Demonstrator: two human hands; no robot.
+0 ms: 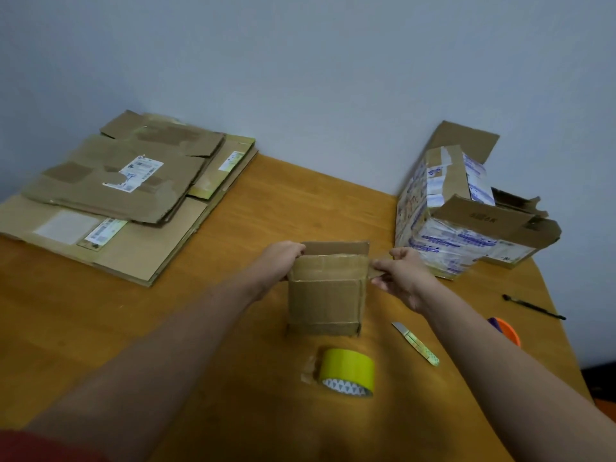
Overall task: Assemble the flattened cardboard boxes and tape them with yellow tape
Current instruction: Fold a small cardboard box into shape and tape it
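With left hand (283, 260) gripping the left top edge of small box (326, 295), with right hand (400, 275) pinching its right side flap: probably spreading flaps to square the opening before closing. Standing upright mid table (100, 311), worn brown, old tape strips on front, rear flap up. Kept near for sealing: yellow tape (348, 371) just in front, cutter (416, 345) beside. Waiting far left: flattened boxes (116, 195).

Small brown box (326, 301) stands upright, top open, back flap raised, side flaps pulled outward, old brown tape across the front; bottom seam probably taped, hard to tell. Yellow tape roll (348, 368) sits on its edge just in front of the small brown box. Flattened cardboard boxes (110, 191) are stacked well left and behind it. Printed box (460, 221), assembled with flaps open, is near its right, behind.
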